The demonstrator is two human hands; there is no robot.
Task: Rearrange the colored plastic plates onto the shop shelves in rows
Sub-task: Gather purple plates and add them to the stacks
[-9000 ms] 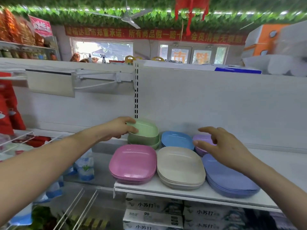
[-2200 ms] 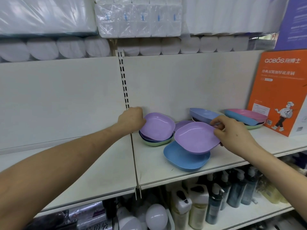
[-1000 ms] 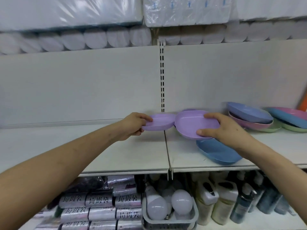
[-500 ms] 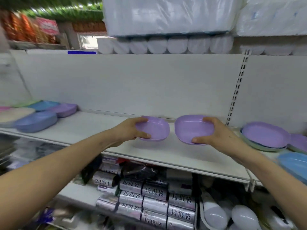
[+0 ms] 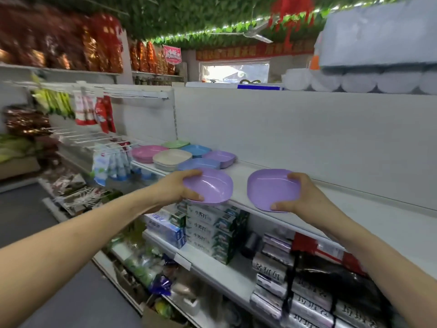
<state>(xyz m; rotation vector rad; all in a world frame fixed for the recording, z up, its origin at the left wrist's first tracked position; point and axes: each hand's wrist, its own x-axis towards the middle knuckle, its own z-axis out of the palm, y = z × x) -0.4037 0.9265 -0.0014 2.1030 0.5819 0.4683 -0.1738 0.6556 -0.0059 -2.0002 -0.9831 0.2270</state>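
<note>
A person holds two plates, one in each hand, in front of a long white shop shelf (image 5: 354,216). The left hand (image 5: 175,188) has its grip round the left edge of a light purple plastic plate with rounded corners (image 5: 210,188): the thumb lies on the near rim and the fingers curl over the far rim. The right hand (image 5: 305,197) has its grip on a second light purple plastic plate of the same shape (image 5: 269,188), with the thumb on the near rim and the fingers over its right side. The two plates are side by side with a small gap between them, and both tilt a little toward the person. They are at the front edge of the shelf, but it is hard to tell if they touch it. Farther left on the same shelf are stacks of plates in two rows. The near row has a pink stack (image 5: 145,152), a cream stack (image 5: 171,158) and a blue-purple stack (image 5: 198,164). The far row has a green stack (image 5: 176,144), a blue stack (image 5: 199,150) and a purple stack (image 5: 221,157). On the shelf below are green and white boxes (image 5: 212,230) and, to the right, shiny silver packs (image 5: 295,299). Big white paper rolls (image 5: 354,81) sit up on top at the far right.
</note>
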